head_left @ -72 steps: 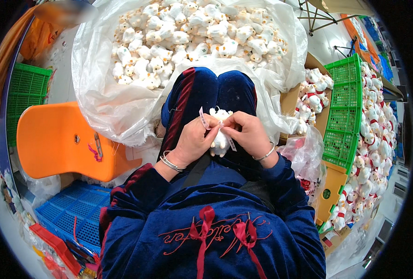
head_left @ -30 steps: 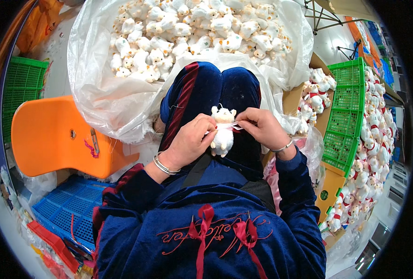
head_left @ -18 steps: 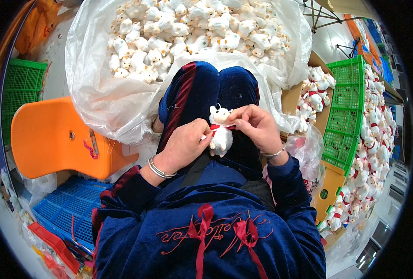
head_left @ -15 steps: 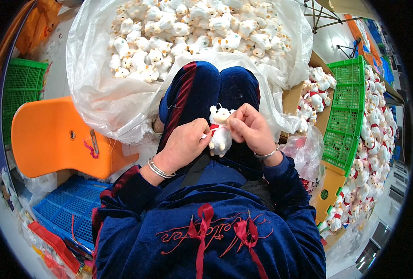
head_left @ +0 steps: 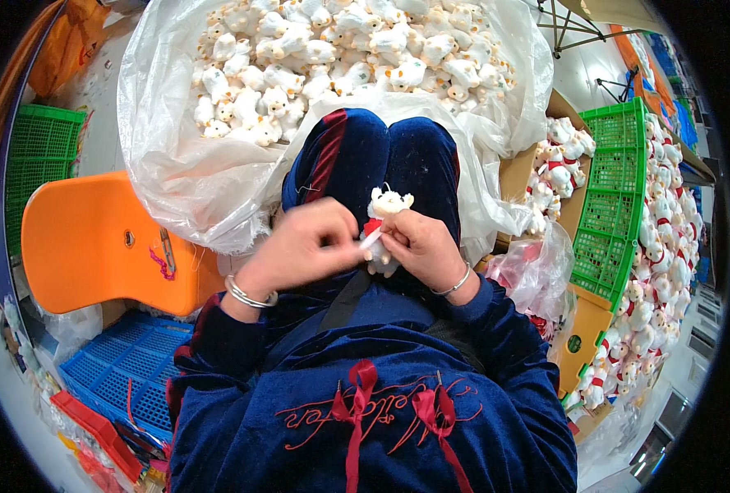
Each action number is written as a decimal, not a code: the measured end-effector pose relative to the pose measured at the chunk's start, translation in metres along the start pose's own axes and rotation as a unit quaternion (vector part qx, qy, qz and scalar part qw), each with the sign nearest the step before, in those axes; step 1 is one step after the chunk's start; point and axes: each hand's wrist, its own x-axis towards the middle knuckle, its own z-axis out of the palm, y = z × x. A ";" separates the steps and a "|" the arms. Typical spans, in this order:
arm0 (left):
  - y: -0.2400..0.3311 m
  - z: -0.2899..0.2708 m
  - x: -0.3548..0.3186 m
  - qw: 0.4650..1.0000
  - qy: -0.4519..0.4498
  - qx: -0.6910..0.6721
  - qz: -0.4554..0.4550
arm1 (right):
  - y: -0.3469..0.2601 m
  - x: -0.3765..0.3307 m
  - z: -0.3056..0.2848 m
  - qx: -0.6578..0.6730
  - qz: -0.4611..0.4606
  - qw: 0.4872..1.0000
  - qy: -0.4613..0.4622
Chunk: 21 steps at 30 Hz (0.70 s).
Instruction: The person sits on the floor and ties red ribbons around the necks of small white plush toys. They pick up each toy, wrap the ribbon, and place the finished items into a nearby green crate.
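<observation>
We are holding 1 small white plush bear with a red scarf over our knees, just in front of the big clear plastic bag of white plush toys. It is looking light, soft and squashy, so we are judging the body the best place to take hold of it, not the thin scarf. Our right hand is wrapping closed round the bear's lower body. Our left hand is pinching its fingertips together at the red scarf. To the left of the bag an orange plastic chair seat is lying, and to its right a green plastic crate is standing.
</observation>
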 end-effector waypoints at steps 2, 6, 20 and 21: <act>0.002 -0.010 -0.001 0.978 0.176 -0.085 -0.078 | 0.003 -0.003 0.004 -0.001 -0.012 1.000 0.014; 0.014 -0.003 0.003 0.953 0.180 -0.154 -0.188 | 0.003 -0.006 0.009 -0.002 -0.057 0.997 0.046; 0.001 0.028 0.012 0.889 -0.019 -0.240 -0.390 | 0.016 -0.016 0.010 -0.032 -0.185 0.980 0.065; 0.002 0.027 0.010 0.884 -0.032 -0.256 -0.390 | 0.016 -0.016 0.009 -0.023 -0.186 0.980 0.067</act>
